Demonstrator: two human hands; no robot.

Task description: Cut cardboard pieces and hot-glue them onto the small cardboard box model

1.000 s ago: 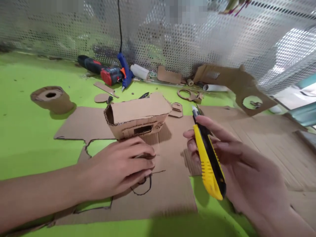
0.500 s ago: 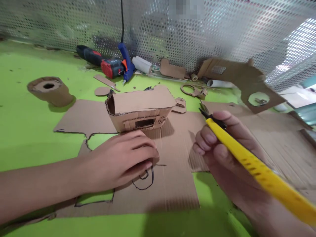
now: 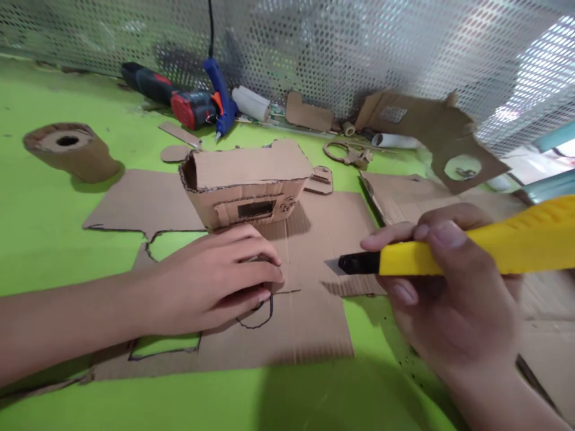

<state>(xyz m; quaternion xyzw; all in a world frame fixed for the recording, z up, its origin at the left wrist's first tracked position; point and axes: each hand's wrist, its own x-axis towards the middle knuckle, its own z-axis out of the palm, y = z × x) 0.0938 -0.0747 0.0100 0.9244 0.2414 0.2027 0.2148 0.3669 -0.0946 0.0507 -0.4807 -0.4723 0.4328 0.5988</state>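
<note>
Head-worn camera faces forward and down; close above the table (image 3: pixel 40 239).

The left hand (image 3: pixel 220 278) and slender left forearm (image 3: pixel 67 317) are bare – so are the right hand (image 3: pixel 462 293) and wrist (image 3: pixel 498 389) – with short, rounded nails (image 3: pixel 451 233) on the fingers (image 3: pixel 256 275).

on the table (image 3: pixel 179 407), the cardboard box (image 3: pixel 251 167) stands on the cardboard sheet (image 3: pixel 309 329), right of the tube (image 3: pixel 95 158), before the glue gun (image 3: pixel 226 108).
</note>
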